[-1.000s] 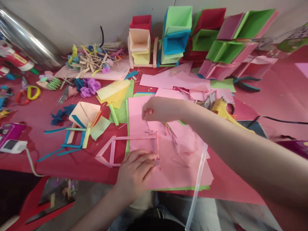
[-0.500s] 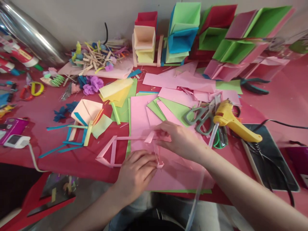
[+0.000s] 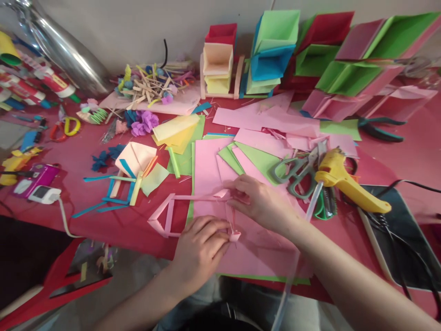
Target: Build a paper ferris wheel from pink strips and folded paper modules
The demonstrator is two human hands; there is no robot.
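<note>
A long frame of folded pink paper strips (image 3: pixel 170 215), pointed at its left end, lies on the table and partly over stacked pink paper sheets (image 3: pixel 255 262). My left hand (image 3: pixel 203 243) is closed over its lower bar, fingers curled near a small folded pink end piece (image 3: pixel 234 236). With thumb and fingertips, my right hand (image 3: pixel 253 197) pinches the frame's upper right corner, where a short folded pink strip (image 3: pixel 221 193) lies along the upper bar. My fingers hide part of the right end.
Scissors (image 3: pixel 299 174), a yellow glue gun (image 3: pixel 344 179) with a long glue stick, and a tablet-like device (image 3: pixel 396 230) lie right. A blue paper frame (image 3: pixel 120 191) is left. Folded paper boxes (image 3: pixel 274 62) stand behind, beside a pile of wooden sticks (image 3: pixel 149 87).
The view has shifted, so everything sits slightly further right. The short pink strip has tipped from a slant to lie along the upper bar. Both hands stay on the frame.
</note>
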